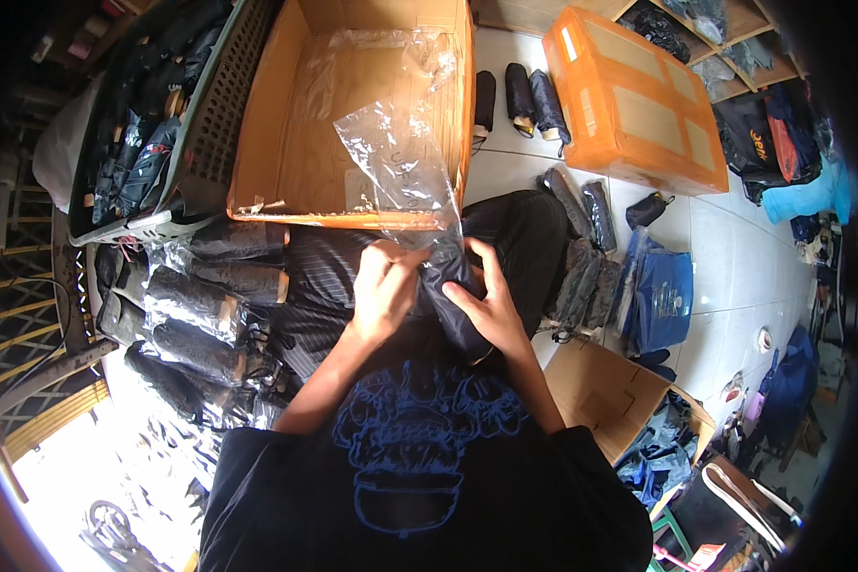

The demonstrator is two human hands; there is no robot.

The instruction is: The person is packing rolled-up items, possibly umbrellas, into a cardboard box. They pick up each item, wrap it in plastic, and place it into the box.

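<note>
In my right hand (pixel 494 303) is a dark, slim bundle that looks like a folded umbrella (pixel 459 329), with the thumb lying along its side and the fingers behind it. A long clear plastic bag (pixel 396 157) reaches from the bundle's upper end out over the open carton. My left hand (pixel 383 286) is closed, its fingertips pinching the bag's plastic close to that end. Whether the bundle's tip lies inside the bag's mouth is hard to make out. Both hands are above my lap, close together.
Against my knees stands an open cardboard carton (pixel 286 124) with clear plastic inside. A green basket (pixel 224 105) of dark umbrellas is at the left, above plastic-wrapped bundles (pixel 195 303). To the right are a taped carton (pixel 639 105), blue packets (pixel 665 297) and an open box (pixel 601 386).
</note>
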